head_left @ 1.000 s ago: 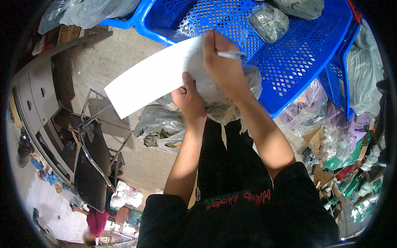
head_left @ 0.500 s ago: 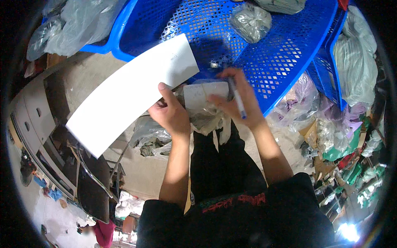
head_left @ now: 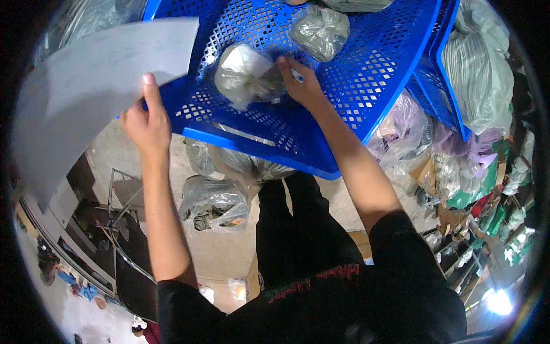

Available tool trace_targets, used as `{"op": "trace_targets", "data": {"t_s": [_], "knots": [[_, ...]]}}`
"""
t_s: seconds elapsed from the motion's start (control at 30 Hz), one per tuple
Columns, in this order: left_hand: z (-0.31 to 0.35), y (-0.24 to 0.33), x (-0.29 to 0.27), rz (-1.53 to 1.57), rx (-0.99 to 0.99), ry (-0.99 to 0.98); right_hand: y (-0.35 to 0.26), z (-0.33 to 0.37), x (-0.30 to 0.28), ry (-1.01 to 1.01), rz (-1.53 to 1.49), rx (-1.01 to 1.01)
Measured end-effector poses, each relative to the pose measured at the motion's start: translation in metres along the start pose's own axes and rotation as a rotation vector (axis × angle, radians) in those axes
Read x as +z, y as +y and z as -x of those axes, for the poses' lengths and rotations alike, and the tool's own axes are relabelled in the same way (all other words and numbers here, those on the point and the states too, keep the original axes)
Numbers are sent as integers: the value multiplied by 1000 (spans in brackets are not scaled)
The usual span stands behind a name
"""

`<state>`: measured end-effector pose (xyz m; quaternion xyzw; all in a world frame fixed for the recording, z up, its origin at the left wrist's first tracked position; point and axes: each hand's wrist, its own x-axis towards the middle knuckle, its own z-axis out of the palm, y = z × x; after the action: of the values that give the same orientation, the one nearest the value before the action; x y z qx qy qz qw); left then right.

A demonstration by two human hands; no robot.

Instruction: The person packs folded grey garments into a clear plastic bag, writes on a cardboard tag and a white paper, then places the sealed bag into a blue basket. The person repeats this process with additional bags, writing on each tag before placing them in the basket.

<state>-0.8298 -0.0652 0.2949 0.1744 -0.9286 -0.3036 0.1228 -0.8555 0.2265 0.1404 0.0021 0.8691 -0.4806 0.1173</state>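
Observation:
My left hand [head_left: 148, 120], thumb on top, grips a large white sheet of paper [head_left: 114, 63] that curves away to the left. In my right hand [head_left: 301, 83] is a pen [head_left: 297, 75], of which only a white and blue end shows between the fingers. Just left of that hand, a clear plastic bag [head_left: 238, 83] with a white paper on it rests inside the blue plastic basket [head_left: 298, 157]. Whether my right fingertips still touch the bag is hard to see. Another tied clear bag [head_left: 321, 33] with greyish contents lies farther back in the basket.
On the floor before my legs are several clear bags [head_left: 215, 203] of dark cloth. A chair [head_left: 129, 252] stands at left. Bags of purple material [head_left: 401, 123] and a tall bag of stacked pieces [head_left: 481, 74] crowd the right, near a metal rack [head_left: 464, 252].
The plastic bag with the white paper has moved from in front of my body into the basket, along with my right hand. My left hand has carried the sheet up and left.

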Motion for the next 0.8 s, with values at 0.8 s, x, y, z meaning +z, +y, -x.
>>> {"op": "trace_targets", "data": {"t_s": [0.8], "knots": [[15, -68, 0, 176, 134, -392, 151, -175, -30, -451, 1268, 274]]}}
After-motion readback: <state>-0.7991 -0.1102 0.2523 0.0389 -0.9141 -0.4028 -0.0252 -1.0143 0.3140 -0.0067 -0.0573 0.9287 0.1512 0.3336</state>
